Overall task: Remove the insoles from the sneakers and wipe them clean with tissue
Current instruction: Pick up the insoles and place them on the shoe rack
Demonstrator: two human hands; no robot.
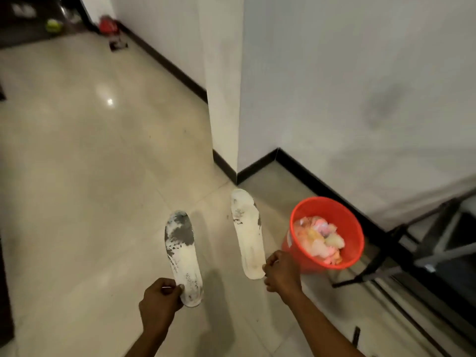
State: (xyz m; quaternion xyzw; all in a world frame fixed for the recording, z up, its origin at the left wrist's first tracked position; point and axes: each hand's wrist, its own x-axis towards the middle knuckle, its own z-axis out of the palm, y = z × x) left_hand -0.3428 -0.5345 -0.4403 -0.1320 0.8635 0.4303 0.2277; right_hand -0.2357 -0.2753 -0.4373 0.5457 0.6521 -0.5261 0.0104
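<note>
- Glossy pale tiled floor [90, 176] across the left and centre of the frame, with a bright spot of reflected light in the upper left.
- White wall [334, 86] filling the upper right, with a jutting corner at centre and a dark skirting board [322, 186] along its foot.
- Far upper left, blurred: a yellow-green ball [53, 25] and a red thing [108, 25] by the wall, too unclear to name.
- Low centre: left hand [159, 302], fingers curled, grasping the heel end of the left insole [181, 251] between thumb and fingers.
- Left insole white, heavily smeared with grey dirt over its toe half, toe end pointing toward the top of the frame, shadow on the floor just to its right.
- Lower centre-right: right hand [282, 273], knuckles up, fingers clenched on the heel edge of the right insole [247, 233].
- Right insole cleaner and cream-white, with dark marks near the toe and along one edge, also pointing up the frame, well apart from the other one.
- Just right of the right hand: an orange bucket [347, 222] on the floor, holding crumpled wads of tissue [319, 238].
- Right edge: a dark metal frame [386, 253] just beside the bucket.
</note>
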